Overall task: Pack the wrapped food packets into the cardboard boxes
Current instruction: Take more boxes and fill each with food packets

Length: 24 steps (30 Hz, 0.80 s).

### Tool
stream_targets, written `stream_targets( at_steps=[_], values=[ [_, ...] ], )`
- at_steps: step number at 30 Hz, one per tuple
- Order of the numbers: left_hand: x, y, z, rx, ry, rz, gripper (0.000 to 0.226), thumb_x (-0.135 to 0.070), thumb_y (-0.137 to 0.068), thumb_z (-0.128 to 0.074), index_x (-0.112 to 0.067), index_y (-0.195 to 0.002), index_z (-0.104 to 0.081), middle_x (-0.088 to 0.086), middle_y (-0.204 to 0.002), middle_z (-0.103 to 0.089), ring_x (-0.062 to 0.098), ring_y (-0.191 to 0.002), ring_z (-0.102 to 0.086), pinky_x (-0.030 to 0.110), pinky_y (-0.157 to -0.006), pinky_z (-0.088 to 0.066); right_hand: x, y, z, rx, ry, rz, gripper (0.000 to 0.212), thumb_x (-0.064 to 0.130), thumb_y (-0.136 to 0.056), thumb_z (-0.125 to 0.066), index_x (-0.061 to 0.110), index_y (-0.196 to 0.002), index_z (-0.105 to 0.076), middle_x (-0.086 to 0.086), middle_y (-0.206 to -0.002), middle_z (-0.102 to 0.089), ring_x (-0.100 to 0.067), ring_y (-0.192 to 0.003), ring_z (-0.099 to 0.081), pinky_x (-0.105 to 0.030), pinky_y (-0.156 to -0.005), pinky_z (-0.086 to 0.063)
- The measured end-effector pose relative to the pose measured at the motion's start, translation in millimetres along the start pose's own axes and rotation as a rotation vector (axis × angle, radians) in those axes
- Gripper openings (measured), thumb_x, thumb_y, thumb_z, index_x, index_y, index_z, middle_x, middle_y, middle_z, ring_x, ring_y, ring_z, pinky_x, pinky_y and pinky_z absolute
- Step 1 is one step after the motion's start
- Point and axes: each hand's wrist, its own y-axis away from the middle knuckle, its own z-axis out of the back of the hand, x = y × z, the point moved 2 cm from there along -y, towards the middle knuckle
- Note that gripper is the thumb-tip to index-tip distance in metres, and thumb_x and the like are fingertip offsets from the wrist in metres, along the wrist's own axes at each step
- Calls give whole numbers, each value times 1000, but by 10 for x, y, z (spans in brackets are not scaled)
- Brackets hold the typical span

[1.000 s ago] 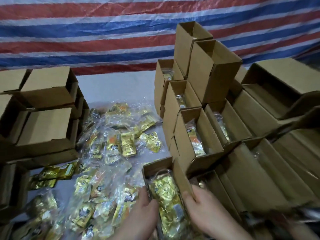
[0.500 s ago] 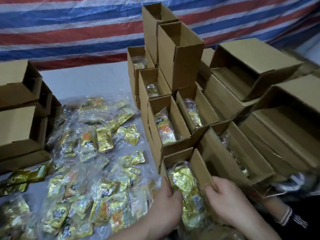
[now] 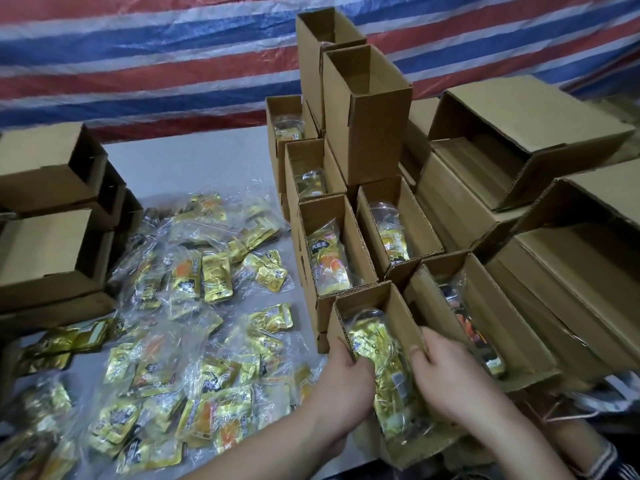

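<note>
A narrow open cardboard box (image 3: 388, 299) sits in front of me, filled with a clear bag of gold foil packets (image 3: 375, 348). My left hand (image 3: 341, 382) grips the box's left wall, thumb inside. My right hand (image 3: 446, 379) grips its right wall, thumb over the rim. Behind it stand more open boxes (image 3: 349, 233) with packets in them. Many bagged gold packets (image 3: 194, 306) lie loose on the white table to the left.
Empty cardboard boxes (image 3: 45, 188) are stacked on their sides at the left. Taller and larger boxes (image 3: 519, 133) pile up at the back and right. A red, white and blue striped tarp (image 3: 138, 57) hangs behind the table (image 3: 194, 161).
The view has shifted slightly. Both hands stay on the near box, gripping its walls more firmly; the box has moved a little to the right and nearer the filled row.
</note>
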Motion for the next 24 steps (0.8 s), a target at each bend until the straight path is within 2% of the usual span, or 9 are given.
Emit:
stream_targets(
  at_steps=[2, 5, 7, 10, 13, 16, 19, 22, 24],
  values=[
    [-20, -3, 3, 0, 5, 3, 42, -19, -100, -36, -22, -142, -34, 8, -86, -44, 16, -66, -39, 25, -54, -31, 15, -11, 12, -2, -1, -7, 39, 31, -105, -38, 16, -139, -49, 0, -121, -63, -11, -100, -61, -25, -77, -47],
    [-31, -12, -13, -5, 34, -7, 34, -18, -99, -37, -22, -133, -41, 8, -90, -43, 18, -72, -38, 28, -58, -32, 3, -14, 37, -15, -2, -28, 43, 32, -105, -39, 15, -143, -47, -2, -135, -59, -17, -118, -56, -30, -94, -45],
    [-25, -19, -35, -11, 38, -29, 27, -18, -100, -38, -22, -125, -45, 9, -91, -44, 20, -74, -40, 29, -62, -33, -8, -39, 26, -38, 13, -20, 40, 32, -105, -40, 13, -138, -51, -2, -125, -62, -16, -109, -59, -30, -88, -46],
    [-4, -26, -32, -21, 24, -71, 23, -20, -98, -42, -23, -121, -48, 9, -98, -55, 22, -80, -52, 29, -69, -46, -9, -65, -12, -55, 17, -20, 28, 31, -105, -41, 13, -121, -55, 4, -99, -60, -7, -81, -56, -30, -72, -46],
    [21, -23, 13, -10, 24, -71, 25, -29, -97, -52, -25, -121, -50, -4, -98, -61, 7, -81, -56, 17, -64, -45, -16, -69, -33, -64, 0, -37, 19, 31, -104, -41, 17, -106, -53, 6, -94, -62, -2, -76, -56, -32, -70, -52],
    [31, -9, 51, -5, 47, -71, 30, -39, -95, -58, -28, -123, -51, -14, -103, -63, -5, -84, -61, 9, -59, -44, -27, -63, -28, -96, -5, -11, 26, 32, -103, -43, 19, -124, -53, 14, -90, -59, 4, -74, -54, -17, -59, -42],
    [1, 21, 73, -7, -48, -101, 24, -39, -95, -49, -29, -118, -51, -9, -106, -61, 6, -93, -56, 21, -70, -42, 4, -53, -23, -106, 27, 7, 39, 29, -105, -40, 18, -141, -46, 11, -100, -59, 0, -79, -55, -26, -67, -44],
    [-83, 45, 74, -10, -103, -114, 15, -34, -97, -42, -27, -106, -50, -3, -97, -58, 8, -80, -49, 22, -64, -37, 6, -57, 30, -127, 41, -4, 43, 28, -105, -41, 13, -145, -44, -4, -127, -62, -16, -102, -59, -33, -86, -45],
    [-139, 59, 56, -5, -135, -113, 15, -34, -98, -38, -26, -106, -49, -5, -91, -55, 5, -76, -47, 20, -60, -34, -17, -68, 68, -145, 42, -9, 39, 26, -105, -43, 11, -140, -48, -8, -126, -63, -16, -92, -54, -34, -84, -44]
  ],
)
